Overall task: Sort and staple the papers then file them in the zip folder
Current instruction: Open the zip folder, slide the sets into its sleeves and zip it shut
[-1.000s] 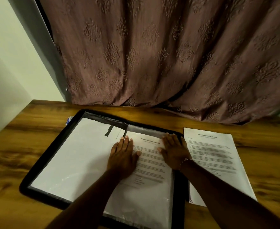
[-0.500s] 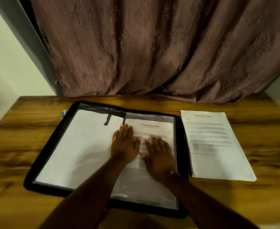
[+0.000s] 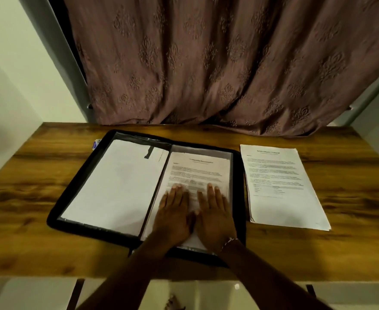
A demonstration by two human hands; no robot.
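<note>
A black zip folder point(image 3: 72, 191) lies open on the wooden table point(image 3: 27, 175). Its left half holds a blank white sheet point(image 3: 117, 184) under clear plastic. In its right half lies a printed paper point(image 3: 197, 171) inside a clear sleeve. My left hand point(image 3: 173, 218) and my right hand point(image 3: 215, 218) lie flat side by side on the lower part of that paper, fingers straight and pointing away from me. A second set of printed papers point(image 3: 282, 186) lies on the table to the right of the folder, untouched.
A brown patterned curtain point(image 3: 206, 63) hangs behind the table's far edge. A small blue and white object point(image 3: 95, 143) peeks out at the folder's far left corner. The table's near edge runs just below the folder.
Both hands have slid toward me down the printed paper in the folder's right half, and now lie side by side near its lower end. The camera view has tilted.
</note>
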